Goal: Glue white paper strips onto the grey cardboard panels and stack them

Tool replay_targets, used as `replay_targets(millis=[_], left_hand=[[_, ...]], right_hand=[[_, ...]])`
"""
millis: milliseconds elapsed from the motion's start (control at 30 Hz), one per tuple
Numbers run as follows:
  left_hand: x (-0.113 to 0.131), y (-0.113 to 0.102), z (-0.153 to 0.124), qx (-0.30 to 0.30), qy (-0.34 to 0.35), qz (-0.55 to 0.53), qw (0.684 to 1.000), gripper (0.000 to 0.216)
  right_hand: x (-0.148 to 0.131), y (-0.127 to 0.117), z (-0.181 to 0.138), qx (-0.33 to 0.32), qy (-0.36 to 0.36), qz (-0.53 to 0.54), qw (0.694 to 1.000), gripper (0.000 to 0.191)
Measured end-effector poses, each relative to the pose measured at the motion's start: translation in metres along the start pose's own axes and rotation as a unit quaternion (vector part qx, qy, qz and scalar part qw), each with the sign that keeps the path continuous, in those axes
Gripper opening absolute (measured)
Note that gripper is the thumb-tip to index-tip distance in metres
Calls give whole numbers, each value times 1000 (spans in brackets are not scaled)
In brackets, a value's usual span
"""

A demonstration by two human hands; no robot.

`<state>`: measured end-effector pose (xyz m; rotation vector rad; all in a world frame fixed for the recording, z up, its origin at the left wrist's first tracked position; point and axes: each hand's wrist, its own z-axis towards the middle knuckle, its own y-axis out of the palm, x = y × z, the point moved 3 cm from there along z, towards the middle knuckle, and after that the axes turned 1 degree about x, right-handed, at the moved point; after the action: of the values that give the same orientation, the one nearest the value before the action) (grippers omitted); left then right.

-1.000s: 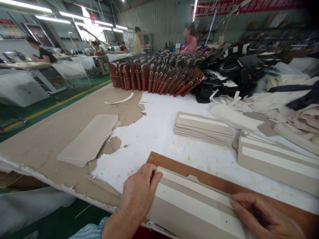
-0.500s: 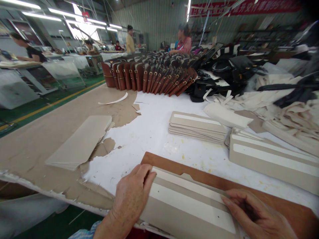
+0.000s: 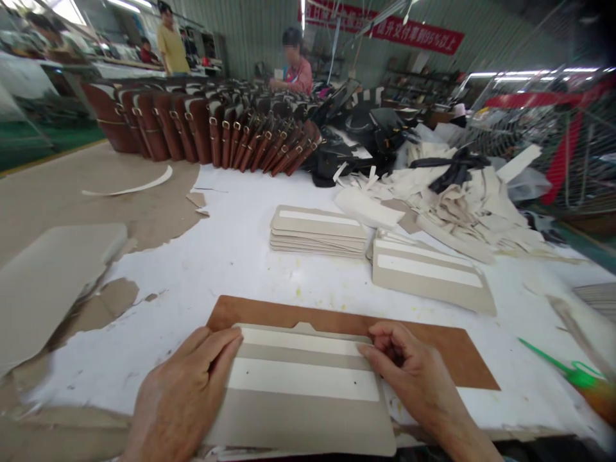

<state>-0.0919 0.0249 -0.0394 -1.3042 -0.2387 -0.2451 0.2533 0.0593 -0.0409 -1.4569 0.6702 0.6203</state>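
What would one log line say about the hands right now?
left hand: on beige panel, far-left corner | right hand: at far-right corner | brown sheet: shows past panel's far edge

L hand (image 3: 185, 391) pinches top L corner of a flat beige board w/ 2 white strips (image 3: 308, 420); R hand (image 3: 409, 372) pinches top R corner. Long flat brown sheet (image 3: 459, 353) pokes out behind it, on a table w/ torn white top (image 3: 231, 256). Farther back: 2 piles of beige boards w/ white strips (image 3: 317, 231), then brown bags w/ gold buckles (image 3: 202, 131) in a row. Bright green tool (image 3: 577, 375) off to R, blurry.
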Motion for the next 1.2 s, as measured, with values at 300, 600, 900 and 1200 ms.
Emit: replay_targets(millis=[300,600,900,1200], left_hand=[[-5,2,0,2,18,5,1000,29],[-10,5,-1,8,31,23,999,30],[-6,2,-1,-11,-6,-11,1000,30],[5,-4,3,-16,-42,-18,999,31]], right_hand=[[-13,-3,8,-13,15,-31,999,21],[-11,-2,8,-22,-12,-53,998,19],[-13,-2,9,-46,-49,-46,997,23],[-11,-1,9,-77,-40,-60,994,30]])
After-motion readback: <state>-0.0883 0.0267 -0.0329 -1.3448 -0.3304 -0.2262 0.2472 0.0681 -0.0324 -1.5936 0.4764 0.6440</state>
